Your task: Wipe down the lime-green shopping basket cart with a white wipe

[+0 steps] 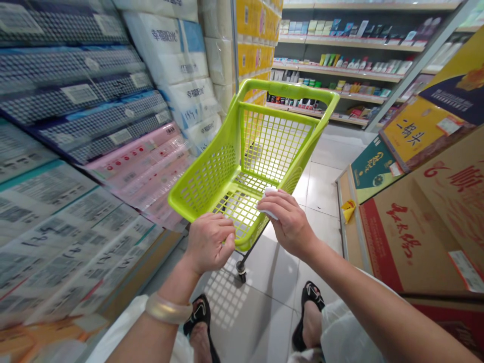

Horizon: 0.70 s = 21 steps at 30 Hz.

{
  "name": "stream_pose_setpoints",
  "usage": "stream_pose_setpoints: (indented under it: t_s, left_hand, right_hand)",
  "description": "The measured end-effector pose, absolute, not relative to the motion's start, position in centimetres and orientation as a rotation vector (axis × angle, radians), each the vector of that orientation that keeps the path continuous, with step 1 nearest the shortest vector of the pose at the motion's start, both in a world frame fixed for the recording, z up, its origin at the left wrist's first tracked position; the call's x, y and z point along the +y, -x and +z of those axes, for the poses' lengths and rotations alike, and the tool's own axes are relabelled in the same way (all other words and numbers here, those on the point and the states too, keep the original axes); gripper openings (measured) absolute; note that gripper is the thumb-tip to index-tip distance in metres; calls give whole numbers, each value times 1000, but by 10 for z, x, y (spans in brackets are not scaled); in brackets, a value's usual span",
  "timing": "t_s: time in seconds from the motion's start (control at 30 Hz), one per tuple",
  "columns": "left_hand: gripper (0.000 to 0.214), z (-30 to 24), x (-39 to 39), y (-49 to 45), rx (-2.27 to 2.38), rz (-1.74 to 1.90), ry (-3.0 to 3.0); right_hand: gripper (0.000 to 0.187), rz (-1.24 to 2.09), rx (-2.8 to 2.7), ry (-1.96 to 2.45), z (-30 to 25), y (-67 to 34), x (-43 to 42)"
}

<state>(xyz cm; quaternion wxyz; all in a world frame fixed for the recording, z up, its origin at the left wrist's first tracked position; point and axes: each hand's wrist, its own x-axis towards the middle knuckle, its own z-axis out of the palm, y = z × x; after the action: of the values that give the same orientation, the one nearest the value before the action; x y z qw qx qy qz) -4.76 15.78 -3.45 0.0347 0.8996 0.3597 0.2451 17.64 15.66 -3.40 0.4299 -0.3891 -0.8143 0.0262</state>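
A lime-green plastic shopping cart [206, 176] with a latticed basket stands tilted across the middle of the view, its inside bare. My left hand [212, 242] is closed in a fist at the basket's near rim, covering part of it. Whether its fingers wrap the rim or hold anything is hidden. At the basket's near right side, my right hand [289, 219] has its fingers bent over a crumpled white tissue [271, 192], which shows at the fingertips and below them. A small black caster [241, 271] is visible under the near end.
Wrapped tissue packs [124, 111] are stacked along the left. Cardboard cartons [427, 227] line the right side. Shelves of small bottles and boxes [351, 65] cross the back. Pale floor tiles [280, 287] run between, with my sandalled feet below the cart.
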Motion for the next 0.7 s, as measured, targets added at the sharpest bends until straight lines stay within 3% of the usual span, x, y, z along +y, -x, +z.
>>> stream_pose_setpoints:
  t_s: [0.37,0.7]
  left_hand:
    - [42,-36,168,59,1229,819,-2658]
    - [44,-13,171,49,1477,1199,-2011]
  right_hand:
    - [28,64,-2002,978,-37,-160,146]
    - [33,67,-1997,909,-43,-137,136]
